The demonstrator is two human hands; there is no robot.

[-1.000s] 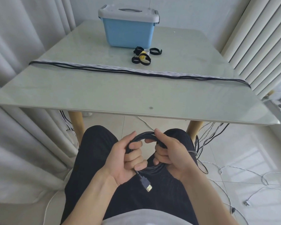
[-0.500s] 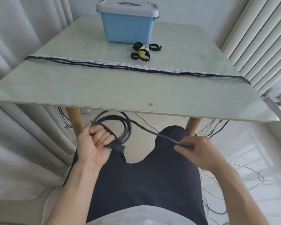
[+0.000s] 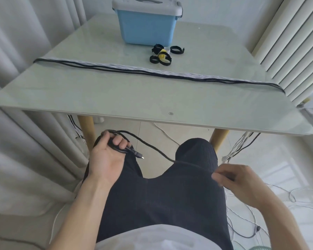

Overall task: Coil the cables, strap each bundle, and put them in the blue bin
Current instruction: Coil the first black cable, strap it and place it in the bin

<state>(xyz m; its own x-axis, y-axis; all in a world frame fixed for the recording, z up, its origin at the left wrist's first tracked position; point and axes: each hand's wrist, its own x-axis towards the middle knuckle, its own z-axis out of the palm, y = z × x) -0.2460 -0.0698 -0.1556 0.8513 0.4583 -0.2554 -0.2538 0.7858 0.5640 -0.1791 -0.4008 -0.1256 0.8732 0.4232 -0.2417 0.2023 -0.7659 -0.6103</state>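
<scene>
1. The left hand (image 3: 105,156) sits at lower left of the frame, fingers curled round a small black coil (image 3: 116,143) with its plug (image 3: 138,156) sticking out to the right; the right hand (image 3: 237,179), at lower right, is blurred, and seems to pinch the same cable's free run (image 3: 152,147) where it crosses the lap, though I cannot tell for sure.
2. To do this step well, I judge the right hand should feed slack in even loops of one size onto the left, letting the cable roll so it does not kink; the left should hold all turns together.
3. More cables (image 3: 152,73) lie stretched straight across the middle of the table (image 3: 98,98), ends hanging off both sides; the straps (image 3: 161,55) lie in a small heap just in front of the blue bin (image 3: 146,27), which stands at top centre with its grey lid (image 3: 145,4) on.
4. Pale curtains (image 3: 16,51) hang at left; a white radiator (image 3: 287,42) stands at right; loose thin wires (image 3: 278,195) trail on the tiled floor (image 3: 170,141).
</scene>
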